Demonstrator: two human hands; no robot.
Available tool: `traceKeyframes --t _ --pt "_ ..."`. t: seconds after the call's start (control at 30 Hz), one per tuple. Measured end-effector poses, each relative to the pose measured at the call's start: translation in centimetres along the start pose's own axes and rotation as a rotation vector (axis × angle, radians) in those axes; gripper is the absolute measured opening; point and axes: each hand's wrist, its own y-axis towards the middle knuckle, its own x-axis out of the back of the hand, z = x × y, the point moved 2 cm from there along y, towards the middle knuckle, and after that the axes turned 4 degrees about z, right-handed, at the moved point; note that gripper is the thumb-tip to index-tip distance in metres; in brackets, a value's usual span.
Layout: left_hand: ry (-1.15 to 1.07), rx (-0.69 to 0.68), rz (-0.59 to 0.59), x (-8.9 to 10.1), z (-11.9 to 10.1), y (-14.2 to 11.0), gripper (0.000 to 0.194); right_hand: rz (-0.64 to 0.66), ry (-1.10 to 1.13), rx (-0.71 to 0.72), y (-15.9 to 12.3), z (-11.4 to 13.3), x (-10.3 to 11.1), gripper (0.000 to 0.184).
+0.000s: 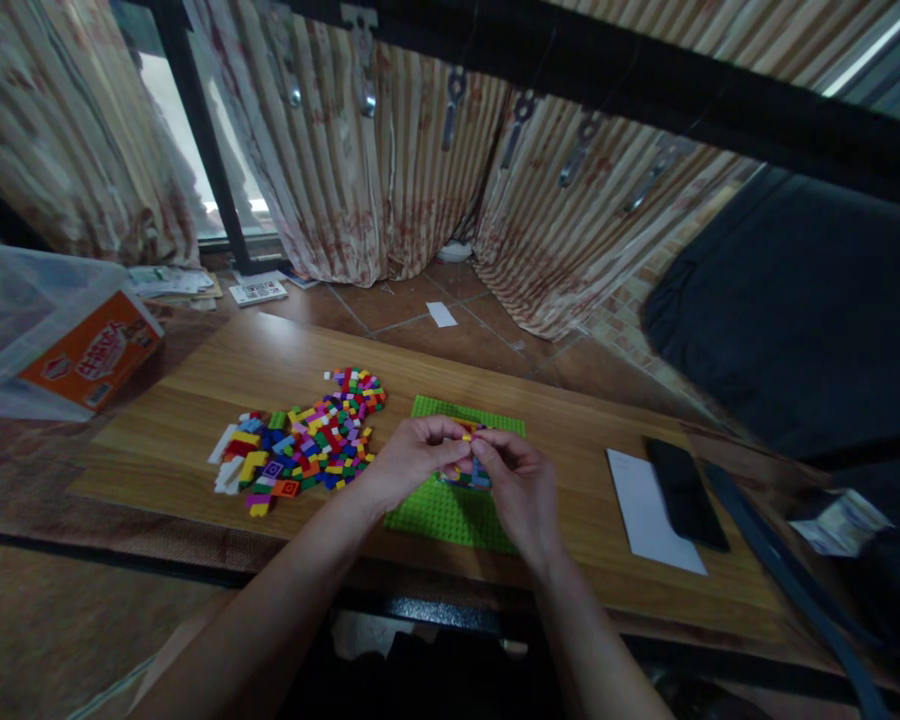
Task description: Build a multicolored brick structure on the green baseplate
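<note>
My left hand (pixel 418 455) and my right hand (pixel 523 488) meet over a green studded baseplate (pixel 450 515). Their fingertips are pinched together around a small yellow toy brick (pixel 466 437). Just beneath the fingers, a low build of coloured bricks (pixel 471 480) stands on the baseplate, showing blue and orange parts. Most of that build is hidden by my hands. To the left of my left hand spreads a pile of loose toy bricks (pixel 322 435) in many colours.
The wooden board (pixel 570 440) carries everything. At its right lie a white sheet (pixel 649 515) and a black phone (pixel 686 495). A clear plastic bin (pixel 45 300) with an orange label stands at the left. Striped curtains (pixel 390 180) hang behind, and a dark bar (pixel 570 80) crosses above.
</note>
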Motion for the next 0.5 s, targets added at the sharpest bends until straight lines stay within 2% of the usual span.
traceKeyframes --t 0.17,0.37,0.5 --pt "-0.019 0.020 0.033 0.1 -0.2 -0.1 0.032 0.070 0.031 0.019 0.1 0.1 0.3 0.014" --pt "-0.050 0.046 0.068 -0.3 -0.8 -0.4 0.033 0.087 0.052 0.017 0.3 -0.4 0.7 0.017" --pt "-0.092 0.080 0.032 -0.1 -0.9 -0.4 0.031 0.035 0.066 0.010 0.6 -0.6 1.3 0.016"
